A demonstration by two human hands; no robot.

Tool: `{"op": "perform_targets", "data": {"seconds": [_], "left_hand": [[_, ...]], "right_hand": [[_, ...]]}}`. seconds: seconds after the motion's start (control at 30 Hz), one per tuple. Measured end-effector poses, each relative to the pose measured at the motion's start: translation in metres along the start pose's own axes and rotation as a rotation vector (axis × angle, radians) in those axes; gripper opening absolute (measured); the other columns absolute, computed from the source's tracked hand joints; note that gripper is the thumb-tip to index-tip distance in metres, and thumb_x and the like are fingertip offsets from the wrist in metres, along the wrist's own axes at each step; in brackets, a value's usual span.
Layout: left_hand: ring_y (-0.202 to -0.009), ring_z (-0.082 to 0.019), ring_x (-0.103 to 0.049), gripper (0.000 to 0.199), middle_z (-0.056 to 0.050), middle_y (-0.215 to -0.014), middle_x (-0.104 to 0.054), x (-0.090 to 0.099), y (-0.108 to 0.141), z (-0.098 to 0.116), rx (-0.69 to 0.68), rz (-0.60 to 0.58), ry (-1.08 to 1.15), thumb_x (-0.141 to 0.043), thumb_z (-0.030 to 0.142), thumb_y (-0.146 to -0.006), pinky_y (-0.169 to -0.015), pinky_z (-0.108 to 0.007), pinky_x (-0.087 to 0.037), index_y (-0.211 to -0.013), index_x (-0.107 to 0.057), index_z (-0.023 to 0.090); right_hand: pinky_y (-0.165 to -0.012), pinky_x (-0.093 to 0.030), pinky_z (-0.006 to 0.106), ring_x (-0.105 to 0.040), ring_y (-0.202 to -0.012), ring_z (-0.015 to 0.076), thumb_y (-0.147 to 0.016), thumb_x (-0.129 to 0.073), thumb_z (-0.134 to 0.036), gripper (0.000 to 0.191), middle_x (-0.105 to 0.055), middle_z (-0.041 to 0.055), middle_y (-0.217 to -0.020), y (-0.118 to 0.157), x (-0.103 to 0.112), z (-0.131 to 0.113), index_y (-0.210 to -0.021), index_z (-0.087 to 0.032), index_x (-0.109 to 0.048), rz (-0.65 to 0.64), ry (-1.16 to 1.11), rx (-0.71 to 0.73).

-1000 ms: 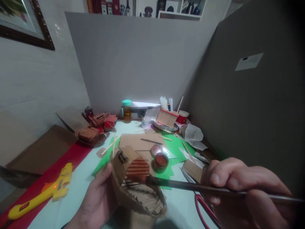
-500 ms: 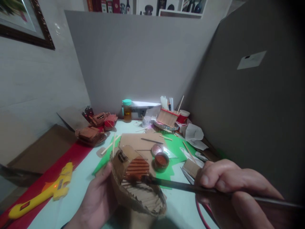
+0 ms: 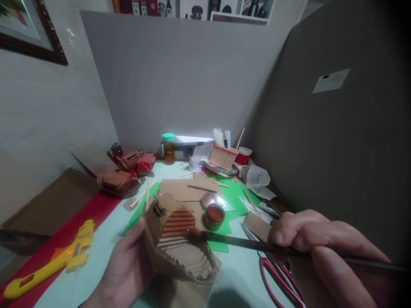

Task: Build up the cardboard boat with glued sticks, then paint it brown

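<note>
Fingers of our right hand (image 3: 330,252), at the lower right of the frame, press together and pinch the dark handle of a long, slender paintbrush (image 3: 247,243). Its reddish-brown tip touches the ridged inside of a hollow, angular brown cardboard model (image 3: 180,256) at the lower centre. The upper ridges are reddish-brown; the lower ones are bare cardboard. Our left hand (image 3: 128,261) holds the model from its left side, thumb against the wall; we cannot tell how the other fingers sit, as the model hides them.

Just beyond the model, right of centre, is a small round pot of reddish-brown paint (image 3: 214,215). We work on a pale mint surface (image 3: 112,229), with bright green paper (image 3: 231,201) across its middle and a red strip (image 3: 72,229) along its left. A yellow glue gun (image 3: 51,267) lies at the lower left; red-handled scissors (image 3: 279,278) lie at the lower right, partly behind our right hand.

Around us, plain grey panels (image 3: 186,77) stand behind and to the right. A dark-framed picture (image 3: 32,30) hangs at the upper left, and a white shelf of bottles and ornaments (image 3: 239,18) crosses the top.
</note>
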State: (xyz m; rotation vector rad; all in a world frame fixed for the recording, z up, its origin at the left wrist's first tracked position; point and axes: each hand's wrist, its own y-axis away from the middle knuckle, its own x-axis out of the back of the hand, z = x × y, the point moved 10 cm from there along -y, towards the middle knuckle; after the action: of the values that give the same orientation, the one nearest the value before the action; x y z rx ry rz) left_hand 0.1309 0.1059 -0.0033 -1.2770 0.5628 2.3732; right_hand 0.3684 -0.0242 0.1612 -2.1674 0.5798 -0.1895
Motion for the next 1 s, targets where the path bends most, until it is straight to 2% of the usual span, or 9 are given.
{"op": "perform_targets", "data": {"seconds": [0.13,0.27,0.37,0.47,0.57,0.7,0.8,0.87,1.0], "left_hand": [[-0.103,-0.036,-0.078,0.021,-0.017,-0.105,-0.083,0.001,0.000,0.000,0.006,-0.055,-0.029,-0.072,0.021,-0.090,-0.102,-0.050,-0.057,-0.107,-0.082,0.014],[-0.092,-0.033,-0.081,0.024,-0.018,-0.104,-0.082,-0.002,0.000,0.002,-0.002,-0.131,-0.027,-0.066,0.019,-0.094,-0.093,-0.043,-0.063,-0.111,-0.081,0.012],[-0.097,-0.032,-0.080,0.025,-0.019,-0.106,-0.082,-0.009,0.000,0.000,0.030,-0.189,-0.005,-0.064,0.019,-0.095,-0.090,-0.038,-0.064,-0.112,-0.080,0.009],[-0.101,-0.034,-0.078,0.027,-0.020,-0.109,-0.081,-0.010,0.000,0.000,0.024,-0.193,-0.003,-0.061,0.018,-0.097,-0.091,-0.041,-0.064,-0.113,-0.079,0.008],[-0.104,-0.035,-0.077,0.029,-0.021,-0.112,-0.079,-0.007,-0.001,0.000,0.026,-0.188,-0.022,-0.059,0.020,-0.097,-0.092,-0.045,-0.062,-0.116,-0.078,0.008],[-0.110,-0.034,-0.075,0.032,-0.018,-0.120,-0.077,-0.016,0.001,-0.003,0.059,-0.305,0.037,-0.061,0.026,-0.098,-0.098,-0.042,-0.059,-0.121,-0.076,0.009],[-0.113,-0.032,-0.074,0.035,-0.017,-0.123,-0.076,-0.025,0.005,-0.005,0.084,-0.392,0.074,-0.061,0.031,-0.099,-0.102,-0.037,-0.056,-0.124,-0.075,0.009],[-0.116,-0.031,-0.072,0.036,-0.018,-0.124,-0.075,-0.029,0.007,-0.006,0.100,-0.420,0.075,-0.059,0.030,-0.100,-0.104,-0.035,-0.054,-0.125,-0.074,0.008],[-0.117,-0.028,-0.072,0.037,-0.016,-0.125,-0.075,-0.028,0.006,-0.002,0.077,-0.390,0.063,-0.048,0.024,-0.104,-0.104,-0.034,-0.054,-0.124,-0.074,0.007]], "right_hand": [[-0.062,-0.053,0.033,-0.062,-0.070,0.0182,-0.096,-0.063,-0.024,0.014,-0.066,0.0029,-0.075,0.004,0.002,0.005,-0.084,-0.022,-0.068,-0.025,-0.004,-0.022],[-0.060,-0.052,0.033,-0.062,-0.068,0.0187,-0.096,-0.062,-0.025,0.018,-0.066,0.0034,-0.072,0.000,0.001,0.001,-0.080,-0.022,-0.068,-0.027,0.015,-0.028],[-0.061,-0.053,0.033,-0.063,-0.071,0.0196,-0.097,-0.063,-0.027,0.018,-0.066,0.0038,-0.072,-0.004,0.000,-0.006,-0.081,-0.022,-0.069,-0.077,0.035,-0.018],[-0.061,-0.055,0.032,-0.064,-0.072,0.0189,-0.096,-0.064,-0.022,0.018,-0.068,0.0039,-0.075,-0.006,0.004,-0.008,-0.080,-0.022,-0.070,-0.093,0.020,-0.040],[-0.056,-0.056,0.028,-0.063,-0.069,0.0170,-0.096,-0.065,-0.020,0.021,-0.066,0.0024,-0.073,-0.009,0.014,-0.005,-0.076,-0.022,-0.069,0.015,-0.066,-0.084],[-0.043,-0.052,0.025,-0.060,-0.055,0.0145,-0.091,-0.073,-0.027,0.021,-0.065,0.0017,-0.067,-0.015,0.015,-0.001,-0.072,-0.020,-0.072,0.127,-0.209,-0.104],[-0.038,-0.050,0.024,-0.059,-0.049,0.0133,-0.090,-0.072,-0.025,0.020,-0.066,0.0018,-0.067,-0.017,0.008,0.000,-0.071,-0.019,-0.072,0.122,-0.226,-0.088],[-0.039,-0.050,0.022,-0.061,-0.052,0.0133,-0.089,-0.070,-0.019,0.018,-0.066,0.0013,-0.066,-0.015,0.005,0.000,-0.071,-0.018,-0.071,0.112,-0.204,-0.062],[-0.046,-0.050,0.023,-0.061,-0.059,0.0131,-0.090,-0.063,-0.011,0.019,-0.066,0.0018,-0.069,-0.012,-0.003,0.001,-0.074,-0.018,-0.070,0.037,-0.162,-0.023]]}}
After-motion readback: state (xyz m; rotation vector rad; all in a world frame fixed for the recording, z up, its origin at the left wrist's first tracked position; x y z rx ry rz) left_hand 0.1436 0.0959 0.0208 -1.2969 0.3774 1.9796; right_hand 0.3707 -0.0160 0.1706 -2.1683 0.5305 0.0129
